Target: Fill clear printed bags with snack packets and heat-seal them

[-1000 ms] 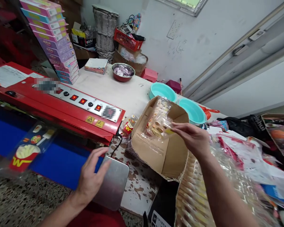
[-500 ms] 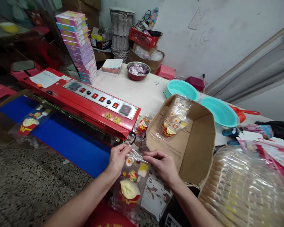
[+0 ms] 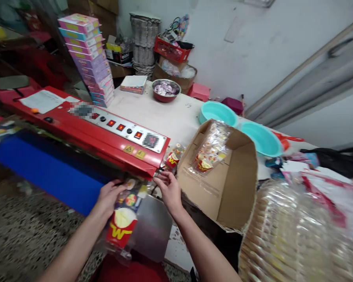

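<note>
Sloping down toward the person in the head view, a clear plastic bag [image 3: 124, 216] holding a red-and-yellow fries-shaped piece [image 3: 121, 233] and small toy-food pieces [image 3: 131, 199] lies just below the end of a red metal machine [image 3: 135, 160], beside its flat blue belt [image 3: 50, 170] and partly over a silver rectangular plate [image 3: 154, 231]. It looks light; the film is probably limp, slick and easily creased, and the pieces inside may shift and drag its lower end. The upper edge, gripped at both corners, seems the best hold. The left hand [image 3: 110, 196] has thumb and fingers closed on the bag's upper left edge, its forearm reaching up from the lower left. The right hand [image 3: 168, 190] is at the upper right by the machine's corner, fingers bent together; whether they pinch the film I cannot tell. Its forearm slants in from the lower right, near a brown cardboard box [image 3: 238, 188] holding similar filled bags [image 3: 213, 149].
</note>
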A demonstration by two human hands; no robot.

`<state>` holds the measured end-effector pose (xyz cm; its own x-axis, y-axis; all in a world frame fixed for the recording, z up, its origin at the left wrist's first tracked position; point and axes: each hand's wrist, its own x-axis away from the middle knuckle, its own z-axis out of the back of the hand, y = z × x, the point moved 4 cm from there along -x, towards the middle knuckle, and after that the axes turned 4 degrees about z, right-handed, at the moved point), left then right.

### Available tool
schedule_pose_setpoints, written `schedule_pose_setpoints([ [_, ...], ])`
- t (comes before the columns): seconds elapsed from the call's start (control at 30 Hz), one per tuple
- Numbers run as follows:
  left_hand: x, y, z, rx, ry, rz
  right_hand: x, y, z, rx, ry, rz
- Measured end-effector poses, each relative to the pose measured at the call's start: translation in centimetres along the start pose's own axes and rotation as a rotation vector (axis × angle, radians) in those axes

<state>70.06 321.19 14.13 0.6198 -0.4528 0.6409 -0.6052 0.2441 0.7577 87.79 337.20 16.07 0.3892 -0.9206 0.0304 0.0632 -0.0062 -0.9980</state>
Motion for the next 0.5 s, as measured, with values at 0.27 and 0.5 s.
schedule_pose_setpoints([
  [0.27,1.3,5.0,4.0,-0.694,0.64,-0.841,-15.2,-2.8,24.7,1.058,0.388,0.184],
  [0.5,6.6,0.6,-1.5,-0.831,0.306,-1.216,-17.6,-1.5,28.2,1.02,0.126,0.213],
])
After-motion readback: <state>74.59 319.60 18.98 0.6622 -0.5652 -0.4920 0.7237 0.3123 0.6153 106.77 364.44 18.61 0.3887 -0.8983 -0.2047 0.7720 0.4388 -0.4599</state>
